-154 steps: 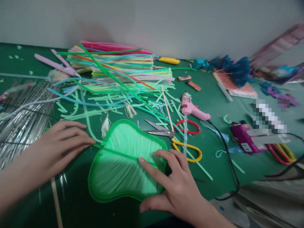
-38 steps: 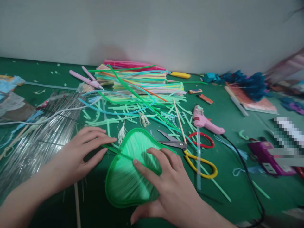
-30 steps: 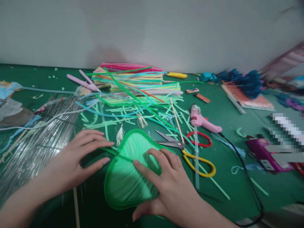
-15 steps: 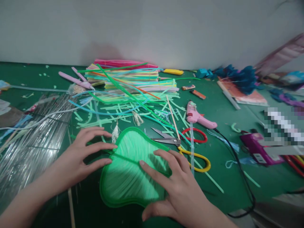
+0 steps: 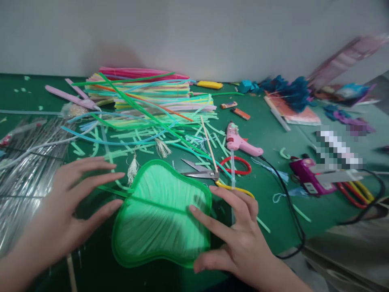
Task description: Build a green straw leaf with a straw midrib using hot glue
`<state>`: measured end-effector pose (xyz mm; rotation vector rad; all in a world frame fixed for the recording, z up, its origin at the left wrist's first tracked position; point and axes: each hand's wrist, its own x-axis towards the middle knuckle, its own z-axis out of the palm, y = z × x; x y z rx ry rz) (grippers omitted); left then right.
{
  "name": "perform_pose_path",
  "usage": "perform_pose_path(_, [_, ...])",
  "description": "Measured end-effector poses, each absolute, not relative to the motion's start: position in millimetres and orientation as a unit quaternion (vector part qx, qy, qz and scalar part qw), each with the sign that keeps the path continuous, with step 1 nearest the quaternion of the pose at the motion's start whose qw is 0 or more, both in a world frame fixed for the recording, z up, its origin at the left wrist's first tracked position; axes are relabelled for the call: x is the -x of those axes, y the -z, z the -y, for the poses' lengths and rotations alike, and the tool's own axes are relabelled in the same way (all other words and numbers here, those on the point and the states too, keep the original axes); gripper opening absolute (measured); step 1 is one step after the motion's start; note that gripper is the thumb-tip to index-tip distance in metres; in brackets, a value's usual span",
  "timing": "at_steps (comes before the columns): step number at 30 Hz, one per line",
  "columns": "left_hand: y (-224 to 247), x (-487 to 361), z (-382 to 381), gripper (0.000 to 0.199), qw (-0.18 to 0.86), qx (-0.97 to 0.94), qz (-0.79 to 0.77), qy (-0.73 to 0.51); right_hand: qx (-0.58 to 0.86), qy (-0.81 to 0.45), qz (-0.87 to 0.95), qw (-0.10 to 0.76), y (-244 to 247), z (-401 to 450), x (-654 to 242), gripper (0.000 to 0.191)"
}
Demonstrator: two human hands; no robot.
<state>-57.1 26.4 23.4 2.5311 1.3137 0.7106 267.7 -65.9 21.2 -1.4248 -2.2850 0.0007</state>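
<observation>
A green leaf-shaped craft piece [image 5: 154,231] lies on the table in front of me, with a darker fuzzy rim, a midrib and a thin stem pointing left. My left hand [image 5: 82,198] is beside its left edge around the stem, fingers apart, apparently not touching the leaf. My right hand [image 5: 240,235] spreads over the right side. Its index fingertip rests on the midrib's right end, and the thumb is at the lower right rim. Just beyond the leaf are scissors [image 5: 202,174] with open blades and a pale tassel [image 5: 133,170].
Pipe cleaners [image 5: 152,95] in many colours are piled at the back, with cut green pieces before them. A pink glue gun [image 5: 241,142] trails a black cable on the right. Shiny clear strips [image 5: 33,150] cover the left. Farther right stands a purple device [image 5: 311,176].
My left hand has drawn back left from the leaf's edge, fingers off it. The right hand has slid toward the leaf's right rim. The whole view has shifted, moving things left.
</observation>
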Motion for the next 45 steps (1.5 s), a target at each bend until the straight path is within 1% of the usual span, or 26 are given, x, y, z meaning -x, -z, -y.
perform_pose_path(2, [-25.8,43.5,-14.9,0.052,0.057,-0.868,-0.410,-0.273,0.523,-0.001,0.821,0.229,-20.0,69.5,-271.3,0.072])
perform_pose_path(3, [-25.5,34.9,-8.2,0.059,0.061,-0.891,-0.367,-0.259,0.525,-0.001,0.819,0.234,-19.5,71.3,-272.6,0.068])
perform_pose_path(4, [-24.2,25.7,-1.3,0.060,0.064,-0.908,-0.330,-0.250,0.526,0.002,0.816,0.239,-19.4,72.9,-273.4,0.063])
perform_pose_path(5, [-22.0,16.4,5.2,0.058,0.062,-0.930,-0.294,-0.213,0.527,0.008,0.813,0.246,-19.7,74.5,-273.7,0.058])
perform_pose_path(7, [-15.6,0.4,16.0,0.055,0.031,-0.953,-0.248,-0.172,0.533,0.024,0.804,0.262,-21.9,77.4,-273.4,0.047])
perform_pose_path(11, [-3.7,-13.1,25.2,0.069,-0.005,-0.967,-0.222,-0.121,0.581,0.040,0.755,0.302,-28.9,81.3,-271.6,0.015])
perform_pose_path(12, [-2.1,-13.2,25.7,0.072,-0.009,-0.968,-0.222,-0.116,0.592,0.035,0.742,0.313,-30.2,81.7,-271.6,0.008])
perform_pose_path(13, [-1.0,-12.8,25.8,0.073,-0.013,-0.968,-0.221,-0.115,0.598,0.028,0.732,0.324,-31.0,81.9,-271.7,0.006])
perform_pose_path(16, [0.4,-11.6,26.1,0.072,-0.019,-0.967,-0.226,-0.118,0.594,0.001,0.731,0.336,-30.9,82.2,-272.6,0.009])
perform_pose_path(22, [-0.1,-20.3,31.9,0.069,-0.022,-0.965,-0.236,-0.113,0.553,-0.028,0.772,0.313,-23.0,87.3,-270.8,0.015])
perform_pose_path(33, [-5.9,-50.6,29.1,0.076,0.017,-0.974,-0.210,-0.080,0.560,-0.032,0.769,0.305,-13.5,95.2,-274.3,0.019])
perform_pose_path(40, [-6.5,-58.6,29.4,0.072,0.023,-0.976,-0.200,-0.079,0.554,-0.021,0.788,0.267,-6.6,98.8,-280.4,0.030])
perform_pose_path(42, [-7.3,-61.1,29.4,0.072,0.026,-0.975,-0.203,-0.089,0.548,-0.032,0.793,0.266,-9.0,98.4,-283.1,0.029])
perform_pose_path(45, [-9.7,-64.1,27.6,0.072,0.030,-0.974,-0.200,-0.104,0.555,-0.025,0.776,0.299,-14.0,98.0,-286.9,0.023])
